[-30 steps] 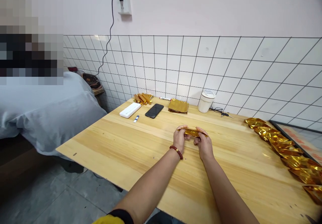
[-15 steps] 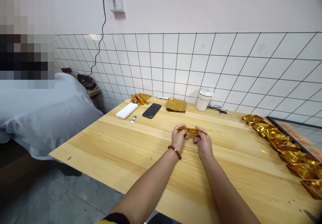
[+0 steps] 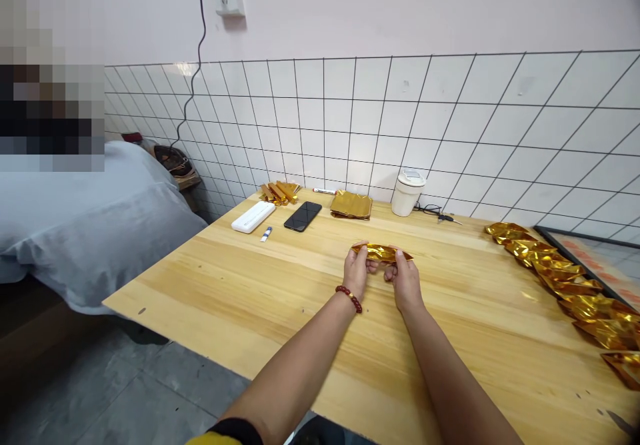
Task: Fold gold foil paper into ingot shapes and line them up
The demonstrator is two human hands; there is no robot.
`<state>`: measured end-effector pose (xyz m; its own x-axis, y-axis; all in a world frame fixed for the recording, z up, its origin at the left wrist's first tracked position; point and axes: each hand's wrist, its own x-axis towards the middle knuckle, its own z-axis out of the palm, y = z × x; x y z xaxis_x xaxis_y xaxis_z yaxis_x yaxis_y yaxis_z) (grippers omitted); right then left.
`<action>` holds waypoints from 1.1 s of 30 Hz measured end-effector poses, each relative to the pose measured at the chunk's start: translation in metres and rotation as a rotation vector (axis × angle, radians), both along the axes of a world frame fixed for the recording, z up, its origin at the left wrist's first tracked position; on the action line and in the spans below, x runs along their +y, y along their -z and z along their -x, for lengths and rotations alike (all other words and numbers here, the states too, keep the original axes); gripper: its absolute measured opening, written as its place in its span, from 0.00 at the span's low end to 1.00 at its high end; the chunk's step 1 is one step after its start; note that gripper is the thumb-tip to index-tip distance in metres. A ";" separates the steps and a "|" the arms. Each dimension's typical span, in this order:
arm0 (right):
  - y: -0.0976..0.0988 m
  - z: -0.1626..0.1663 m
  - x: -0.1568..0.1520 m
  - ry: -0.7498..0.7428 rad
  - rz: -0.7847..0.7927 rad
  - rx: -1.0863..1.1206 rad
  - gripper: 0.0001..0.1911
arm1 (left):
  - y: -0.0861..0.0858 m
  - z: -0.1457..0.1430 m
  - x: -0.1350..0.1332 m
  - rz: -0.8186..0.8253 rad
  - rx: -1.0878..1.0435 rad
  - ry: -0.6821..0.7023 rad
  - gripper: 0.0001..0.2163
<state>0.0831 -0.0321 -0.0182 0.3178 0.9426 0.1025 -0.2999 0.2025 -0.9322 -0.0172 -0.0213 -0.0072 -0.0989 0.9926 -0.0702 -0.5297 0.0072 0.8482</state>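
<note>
Between my two hands is a folded gold foil paper, long and narrow with pointed ends. My left hand grips its left end, the thumb on the near side; a dark red bead bracelet circles that wrist. At the other end my right hand pinches the foil, thumb on top. Fingers of both hands curl beneath it and are partly hidden. A row of folded gold foil pieces runs along the right side of the table. Toward the back lies a stack of flat gold foil sheets.
On the wooden table are a white power bank, a black phone, a small blue-and-white tube, gold foil strips, a lidded white cup, glasses and keys. A person in grey-blue sits at the left.
The thumbs have shifted on the foil paper, and more of its crinkled middle shows, looking fuller. Both hands still grip its ends. The camera view has tilted slightly.
</note>
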 end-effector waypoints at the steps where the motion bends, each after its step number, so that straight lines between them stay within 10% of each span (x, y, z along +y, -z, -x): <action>1: 0.000 0.000 0.000 -0.007 -0.005 -0.010 0.30 | 0.001 0.000 0.001 -0.005 0.016 0.012 0.17; 33: 0.006 -0.001 0.002 0.038 0.016 0.040 0.28 | 0.004 0.000 0.001 -0.030 0.112 -0.099 0.16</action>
<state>0.0845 -0.0305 -0.0237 0.3571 0.9311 0.0743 -0.3293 0.1999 -0.9228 -0.0167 -0.0198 -0.0108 -0.2020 0.9791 -0.0233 -0.4286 -0.0670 0.9010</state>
